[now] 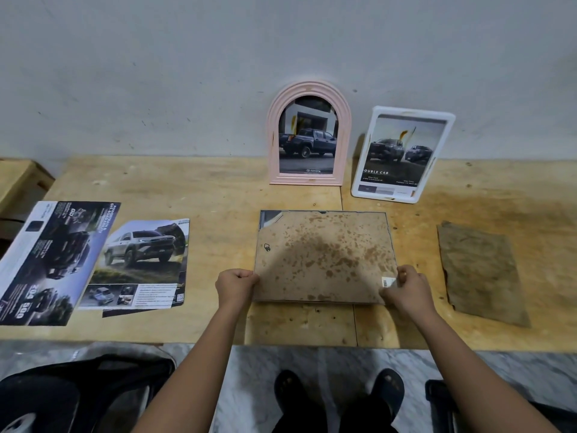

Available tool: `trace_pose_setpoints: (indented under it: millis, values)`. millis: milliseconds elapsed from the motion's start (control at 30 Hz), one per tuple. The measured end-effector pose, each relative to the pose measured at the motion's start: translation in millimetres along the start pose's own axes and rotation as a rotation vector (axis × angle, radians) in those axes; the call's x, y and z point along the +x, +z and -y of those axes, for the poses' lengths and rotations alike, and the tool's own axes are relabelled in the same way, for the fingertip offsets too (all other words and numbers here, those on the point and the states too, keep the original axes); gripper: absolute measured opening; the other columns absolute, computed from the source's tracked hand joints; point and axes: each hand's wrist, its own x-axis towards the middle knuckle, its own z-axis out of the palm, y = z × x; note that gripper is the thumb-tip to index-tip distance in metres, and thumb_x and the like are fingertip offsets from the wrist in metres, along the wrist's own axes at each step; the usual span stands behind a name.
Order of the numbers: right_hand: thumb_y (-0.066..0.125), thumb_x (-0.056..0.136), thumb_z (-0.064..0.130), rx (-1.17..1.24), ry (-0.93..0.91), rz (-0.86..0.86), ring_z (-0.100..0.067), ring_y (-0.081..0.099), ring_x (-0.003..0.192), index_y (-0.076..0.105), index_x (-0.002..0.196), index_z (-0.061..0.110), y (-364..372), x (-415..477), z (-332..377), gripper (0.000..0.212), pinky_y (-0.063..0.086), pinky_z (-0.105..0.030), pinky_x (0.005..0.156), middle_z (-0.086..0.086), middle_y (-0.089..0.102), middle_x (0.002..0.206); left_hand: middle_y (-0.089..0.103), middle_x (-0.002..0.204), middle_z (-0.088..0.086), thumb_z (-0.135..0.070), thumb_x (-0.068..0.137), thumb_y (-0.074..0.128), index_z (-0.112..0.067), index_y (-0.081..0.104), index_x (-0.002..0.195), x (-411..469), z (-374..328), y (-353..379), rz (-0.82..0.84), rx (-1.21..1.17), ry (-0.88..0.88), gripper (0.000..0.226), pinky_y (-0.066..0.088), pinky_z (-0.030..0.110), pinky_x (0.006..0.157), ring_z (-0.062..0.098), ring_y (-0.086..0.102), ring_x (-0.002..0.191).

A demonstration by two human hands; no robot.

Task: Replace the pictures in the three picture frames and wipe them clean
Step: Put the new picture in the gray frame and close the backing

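- On the wooden surface [187, 189], right of centre: a brown rag [480, 273] lying flat, well apart from the hands.
- At left: two car brochures, a dark one [53, 260] at the far left edge and a lighter one [143, 260] beside it, overlapping slightly.
- Against the grey wall [156, 73], upper centre: two upright frames, a pink arched frame [307, 135] and a white rectangular frame [402, 153], each showing a truck picture.
- Three frames in all; third, a flat frame [324, 254], lying face down at centre, stained brown backing uppermost, a small hanger at its left, a barcode sticker near its lower right corner.
- Left hand [235, 284] curled, grip pinching the backing's lower left edge.
- Right hand [406, 285] curled, grip pinching the lower right corner.
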Motion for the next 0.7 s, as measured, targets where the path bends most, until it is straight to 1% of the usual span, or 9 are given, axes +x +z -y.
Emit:
trace_pose_setpoints:
  millis: [67,133,167,233,300,333,433,533,700]
  values:
    - [0.076,0.073,0.017,-0.048,0.025,0.013,-0.036,0.047,0.111,0.043,0.13,0.005,0.4,0.6,5.4,0.067,0.044,-0.038,0.09,-0.02,0.04,0.127,0.059,0.061,-0.001,-0.002,0.077,0.068,-0.011,0.06,0.051,2.9,0.2,1.4,0.002,0.072,0.032,0.029,0.04,0.021,0.062,0.015,0.056,0.065]
    - [0.071,0.076,0.02,-0.166,-0.006,-0.001,-0.035,0.04,0.118,0.042,0.129,0.005,3.9,-1.8,10.5,0.062,0.042,-0.04,0.093,-0.019,0.037,0.13,0.06,0.078,0.008,-0.007,0.076,0.068,-0.007,0.065,0.069,4.8,-1.4,3.1,0.007,0.278,0.153,0.008,0.038,0.024,0.067,0.025,0.056,0.079]
    - [0.069,0.077,0.02,-0.219,-0.056,-0.011,-0.034,0.035,0.123,0.041,0.13,0.006,6.4,-3.3,12.4,0.061,0.04,-0.04,0.096,-0.018,0.035,0.134,0.059,0.093,0.012,-0.01,0.075,0.07,-0.003,0.066,0.087,5.2,-3.4,4.6,0.023,0.393,0.248,0.015,0.039,0.027,0.073,0.028,0.054,0.091]
    - [0.069,0.077,0.024,-0.271,-0.191,0.003,-0.032,0.022,0.134,0.034,0.137,0.01,12.4,-4.9,14.3,0.071,0.033,-0.041,0.106,-0.016,0.026,0.145,0.05,0.123,0.014,-0.02,0.071,0.077,-0.001,0.055,0.118,4.2,-10.4,10.4,0.125,0.546,0.436,0.055,0.038,0.032,0.092,0.029,0.045,0.117]
    - [0.07,0.076,0.041,-0.337,-0.27,0.067,-0.031,0.006,0.142,0.02,0.145,0.014,17.8,-4.6,16.0,0.09,0.02,-0.042,0.115,-0.013,0.011,0.154,0.032,0.145,0.013,-0.036,0.072,0.076,-0.005,0.037,0.136,-0.3,-17.8,18.7,0.258,0.62,0.544,0.081,0.027,0.034,0.11,0.028,0.026,0.137]
    - [0.068,0.075,0.05,-0.366,-0.276,0.098,-0.032,-0.001,0.144,0.014,0.148,0.015,21.0,-4.1,16.4,0.098,0.014,-0.043,0.117,-0.013,0.004,0.156,0.018,0.153,0.011,-0.044,0.073,0.073,-0.008,0.027,0.142,-2.8,-19.2,22.9,0.324,0.647,0.528,0.09,0.021,0.035,0.114,0.027,0.014,0.143]
    - [0.062,0.069,0.069,-0.405,-0.27,0.105,-0.033,-0.01,0.144,0.006,0.149,0.018,32.7,-4.5,17.4,0.109,0.006,-0.048,0.116,-0.016,-0.008,0.157,-0.01,0.157,0.008,-0.06,0.071,0.066,-0.015,0.003,0.147,-2.0,-12.6,32.4,0.389,0.757,0.432,0.109,0.012,0.04,0.117,0.026,-0.008,0.145]
    - [0.057,0.063,0.079,-0.426,-0.267,0.055,-0.035,-0.01,0.144,0.007,0.147,0.018,42.2,-7.3,18.0,0.115,0.002,-0.049,0.116,-0.018,-0.009,0.156,-0.007,0.158,0.006,-0.063,0.068,0.067,-0.017,0.006,0.147,1.6,-8.4,34.8,0.337,0.794,0.437,0.109,0.015,0.039,0.116,0.025,-0.004,0.146]
    - [0.052,0.058,0.085,-0.484,-0.238,-0.011,-0.037,-0.002,0.144,0.011,0.144,0.016,50.1,-4.6,22.6,0.118,0.008,-0.052,0.116,-0.019,-0.002,0.156,0.001,0.156,0.005,-0.063,0.064,0.069,-0.017,0.017,0.142,4.2,-10.0,38.2,0.286,0.825,0.443,0.105,0.024,0.042,0.112,0.026,0.004,0.144]
